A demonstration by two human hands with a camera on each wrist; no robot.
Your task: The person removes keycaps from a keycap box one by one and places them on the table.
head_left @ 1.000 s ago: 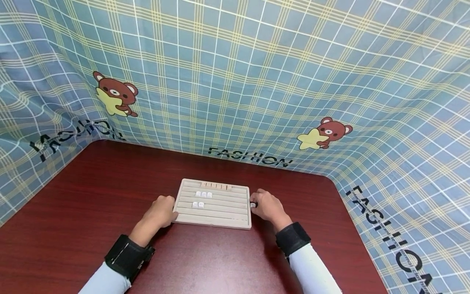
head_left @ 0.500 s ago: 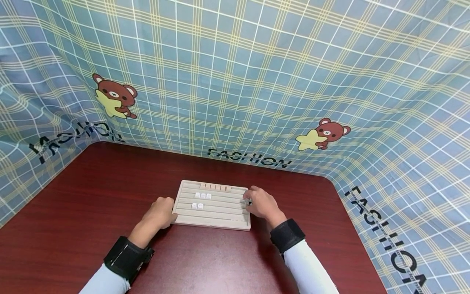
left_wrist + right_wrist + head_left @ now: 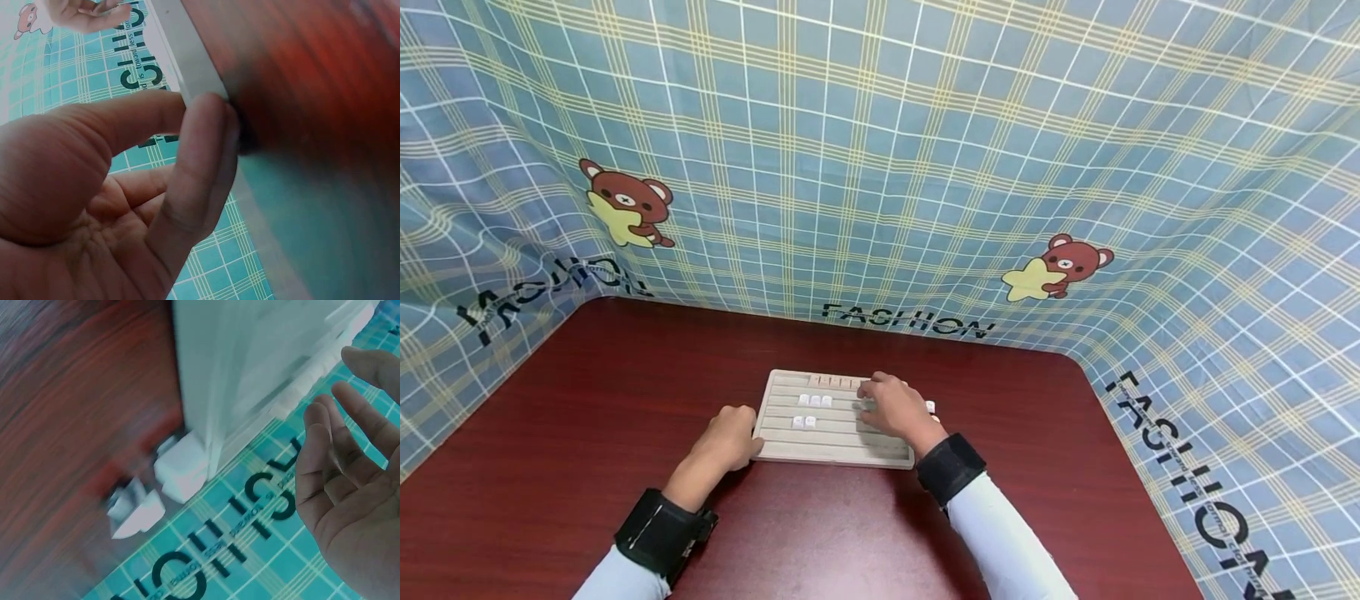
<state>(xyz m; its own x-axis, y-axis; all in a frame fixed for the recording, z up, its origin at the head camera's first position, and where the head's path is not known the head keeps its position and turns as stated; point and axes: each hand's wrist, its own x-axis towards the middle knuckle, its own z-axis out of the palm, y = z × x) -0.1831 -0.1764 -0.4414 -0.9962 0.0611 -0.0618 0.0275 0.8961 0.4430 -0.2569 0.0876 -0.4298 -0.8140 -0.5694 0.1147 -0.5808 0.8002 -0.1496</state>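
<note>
1. Head view: my left hand (image 3: 728, 437) grips the left edge of the ridged tray (image 3: 842, 437) on the bench (image 3: 820, 525). My right hand (image 3: 898, 408) is above its right part, fingers loosely bent. Left of those fingers: three white pieces (image 3: 816, 401), with two white pieces (image 3: 803, 422) in a nearer row. Best practice, I judge: work straight down, knuckles high, to spare the rows. Marked strip (image 3: 831, 381) partly covered; marks illegible.
2. Left wrist view: thumb and fingers pinch the rim; steady, light pressure should suffice. Right hand cut off above.
3. Right wrist view: fingers apart, nothing seen between. Loose white pieces (image 3: 182, 467) lie behind them, just off the tray; blurred, lettering unreadable.
</note>
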